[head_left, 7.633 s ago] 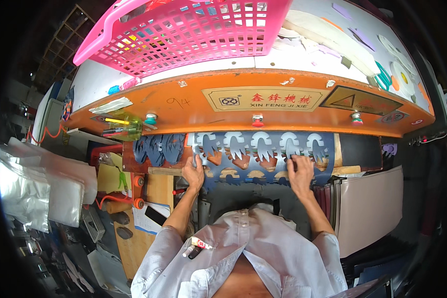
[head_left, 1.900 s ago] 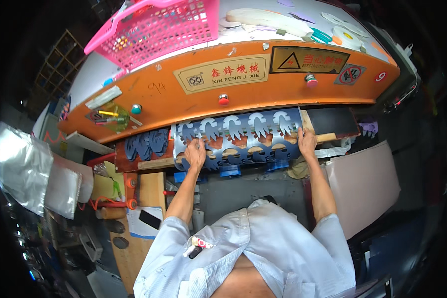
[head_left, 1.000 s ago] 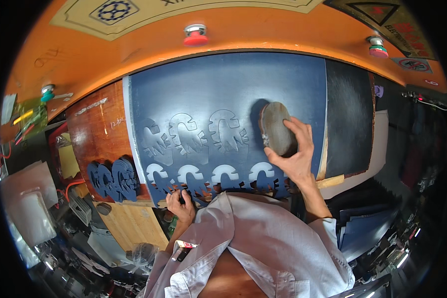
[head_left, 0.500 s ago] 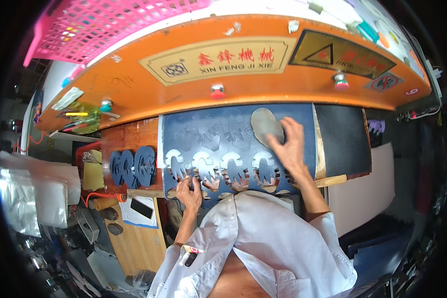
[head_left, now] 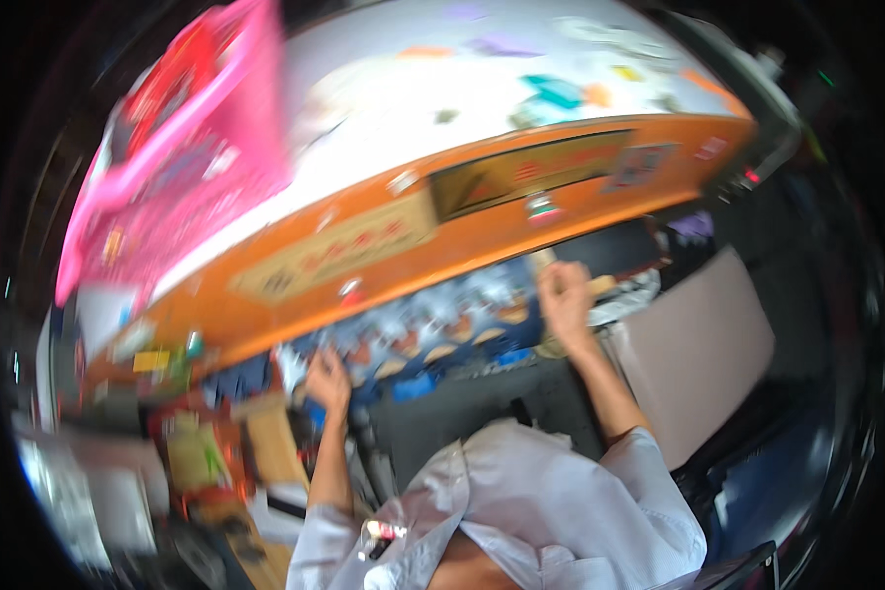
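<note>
A blue sheet [head_left: 506, 334] with a row of cut-out shapes lies under the front edge of the orange machine beam [head_left: 482, 231]; the picture is smeared by motion. My left hand [head_left: 327, 379] is at the sheet's left end, its fingers bent over the edge, too blurred to show whether they grip. At the right end, beside a pale strip, my right hand [head_left: 565, 295] has its fingers curled in toward the thumb. What it holds, if anything, cannot be made out. The grey-brown oval piece seen earlier on the sheet is not visible.
A pink basket [head_left: 177, 167] stands on the white machine top at the left. Knobs [head_left: 541, 206] stick out from the beam. At the right lies a pale board [head_left: 703, 354]; clear plastic bags [head_left: 93, 487] hang at lower left. A dark surface [head_left: 452, 408] lies before me.
My view has tilted and shifted, with more of the machine top showing. My right hand has left the oval piece, its fingers now curled at the sheet's right end. My left hand stays near the left end.
</note>
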The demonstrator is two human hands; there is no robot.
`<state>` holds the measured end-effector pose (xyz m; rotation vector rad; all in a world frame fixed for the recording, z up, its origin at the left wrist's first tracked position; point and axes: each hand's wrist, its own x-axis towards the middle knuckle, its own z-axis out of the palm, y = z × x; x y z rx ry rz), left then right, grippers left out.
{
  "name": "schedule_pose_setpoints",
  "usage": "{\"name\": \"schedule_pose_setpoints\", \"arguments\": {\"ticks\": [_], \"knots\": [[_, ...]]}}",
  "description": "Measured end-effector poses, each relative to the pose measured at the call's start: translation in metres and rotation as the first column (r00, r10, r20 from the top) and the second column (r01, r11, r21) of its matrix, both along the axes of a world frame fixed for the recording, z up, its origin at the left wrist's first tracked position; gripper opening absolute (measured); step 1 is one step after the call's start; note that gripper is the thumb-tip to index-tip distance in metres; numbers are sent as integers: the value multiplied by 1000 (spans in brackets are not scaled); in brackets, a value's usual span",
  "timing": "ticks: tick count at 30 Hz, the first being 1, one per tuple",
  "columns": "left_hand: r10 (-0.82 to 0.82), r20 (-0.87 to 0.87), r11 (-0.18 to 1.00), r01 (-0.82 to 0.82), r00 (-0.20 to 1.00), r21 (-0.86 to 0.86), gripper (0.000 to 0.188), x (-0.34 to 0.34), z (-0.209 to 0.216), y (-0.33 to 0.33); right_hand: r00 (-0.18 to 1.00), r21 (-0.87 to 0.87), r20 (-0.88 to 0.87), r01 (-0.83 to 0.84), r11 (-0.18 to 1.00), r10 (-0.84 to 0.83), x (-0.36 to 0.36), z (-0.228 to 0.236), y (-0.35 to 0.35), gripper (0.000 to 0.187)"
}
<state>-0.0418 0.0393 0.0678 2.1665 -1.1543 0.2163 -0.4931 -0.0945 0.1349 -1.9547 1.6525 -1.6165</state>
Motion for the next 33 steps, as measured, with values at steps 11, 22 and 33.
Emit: {"name": "schedule_pose_setpoints", "arguments": {"ticks": [11,22,33], "knots": [[-102,3,995,102,995,21,44,34,-8,-62,986,261,-16,165,951,-167,40,-78,-37,34],[-29,-17,996,30,999,86,46,30,-21,-46,987,263,-129,125,957,-93,26,-101,-24,31],[-109,-130,985,125,986,122,38,-26,-39,82,980,365,-141,-82,927,143,102,-66,15,80]]}}
